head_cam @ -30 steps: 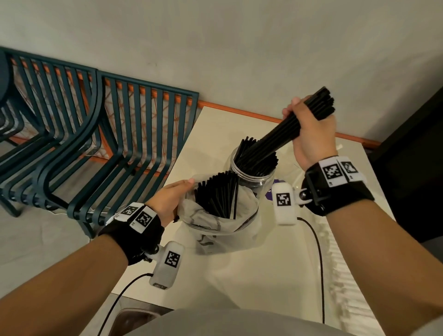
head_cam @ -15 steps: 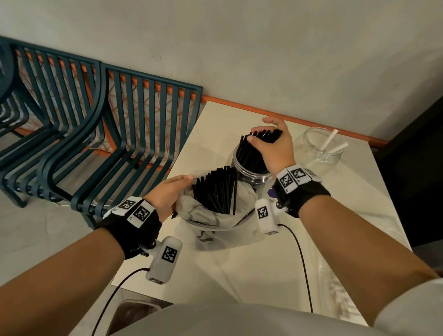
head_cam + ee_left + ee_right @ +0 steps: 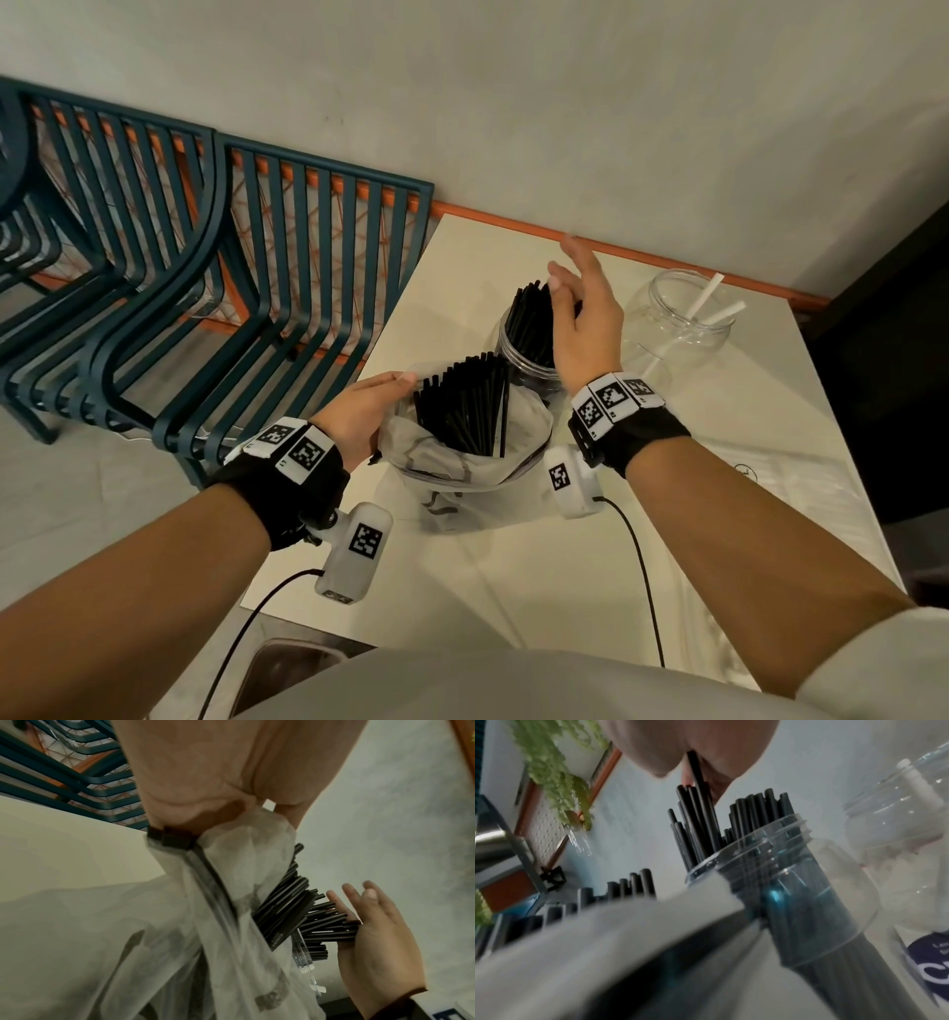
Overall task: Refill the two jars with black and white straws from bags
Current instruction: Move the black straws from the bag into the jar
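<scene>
A: On the white table (image 3: 719, 514), what do you see?

B: A clear jar (image 3: 524, 354) packed with black straws (image 3: 529, 324). They stand up and poke out of the top.

A: Is there another jar?

B: Yes, a second clear jar (image 3: 683, 329) sits to the right, near the wall. It has just a few white straws (image 3: 711, 293) leaning inside.

A: Where is the bag?

B: The see-through bag (image 3: 518, 437) stands just in front of the black jar, touching it. More black straws (image 3: 467, 406) stick up out of its open top.

A: What is the left hand doing?

B: The left hand (image 3: 364, 411) holds the bag's rim. From the wrist view, the fingers (image 3: 257, 770) pinch the bunched plastic at the top.

A: And the right hand?

B: The right hand (image 3: 585, 318) is over the black jar. Its fingers are spread and loose. The palm rests against the straw tips, but it grips nothing.

A: Anything else?

B: Blue slatted chairs (image 3: 257, 288) sit left of the table, by the wall.
</scene>
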### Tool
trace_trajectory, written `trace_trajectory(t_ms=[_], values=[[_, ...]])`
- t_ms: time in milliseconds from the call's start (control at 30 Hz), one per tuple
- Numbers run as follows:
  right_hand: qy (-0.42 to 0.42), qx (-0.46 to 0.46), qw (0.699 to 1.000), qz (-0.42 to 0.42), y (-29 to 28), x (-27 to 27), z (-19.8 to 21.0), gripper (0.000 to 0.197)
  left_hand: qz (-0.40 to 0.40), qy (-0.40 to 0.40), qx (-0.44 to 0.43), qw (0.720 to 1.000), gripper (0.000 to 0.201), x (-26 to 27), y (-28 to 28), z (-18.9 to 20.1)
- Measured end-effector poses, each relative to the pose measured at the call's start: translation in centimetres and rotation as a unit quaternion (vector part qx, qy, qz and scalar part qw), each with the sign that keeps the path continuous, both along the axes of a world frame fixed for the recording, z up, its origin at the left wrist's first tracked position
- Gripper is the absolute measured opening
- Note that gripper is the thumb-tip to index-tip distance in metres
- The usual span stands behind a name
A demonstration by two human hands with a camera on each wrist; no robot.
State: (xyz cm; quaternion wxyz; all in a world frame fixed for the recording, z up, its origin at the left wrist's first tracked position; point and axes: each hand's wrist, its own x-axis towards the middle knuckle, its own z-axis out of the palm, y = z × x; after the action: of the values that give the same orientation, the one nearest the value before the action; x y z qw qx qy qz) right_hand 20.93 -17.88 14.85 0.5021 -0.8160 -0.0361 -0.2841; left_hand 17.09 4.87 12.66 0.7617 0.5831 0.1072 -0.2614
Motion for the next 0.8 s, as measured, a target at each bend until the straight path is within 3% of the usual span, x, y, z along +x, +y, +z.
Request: trace_trajectory(t_ms=[167,267,333,500,633,733,800], values=[[0.061,-0.221,0.971,0.074,-0.3,1.7,-0.9,0.039,-0.005,-0.003,0.013,1.0,0.029,0.0,-0.1,0.0],[0.051,-0.315,0.945,0.066,-0.2,2.4,-1.6,0.024,-0.003,0.0,0.017,1.0,0.027,0.0,-0.1,0.1],[0.025,-0.342,0.938,0.058,-0.2,2.6,-1.5,0.015,-0.003,0.002,0.019,1.0,0.028,0.0,-0.1,0.1],[-0.027,-0.365,0.93,0.032,-0.8,3.1,-0.2,0.013,-0.001,0.003,0.022,1.0,0.038,0.1,-0.1,0.2],[-0.019,-0.41,0.909,0.073,-1.0,2.2,-0.7,0.021,-0.01,-0.001,0.022,1.0,0.037,0.0,-0.1,0.1],[0.039,-0.388,0.914,0.11,-1.8,0.8,-1.0,0.033,-0.009,0.001,0.019,1.0,0.035,0.1,0.0,0.1],[0.05,-0.417,0.899,0.125,-2.1,0.1,-1.6,0.039,-0.007,0.001,0.016,1.0,0.032,0.2,0.0,0.2]])
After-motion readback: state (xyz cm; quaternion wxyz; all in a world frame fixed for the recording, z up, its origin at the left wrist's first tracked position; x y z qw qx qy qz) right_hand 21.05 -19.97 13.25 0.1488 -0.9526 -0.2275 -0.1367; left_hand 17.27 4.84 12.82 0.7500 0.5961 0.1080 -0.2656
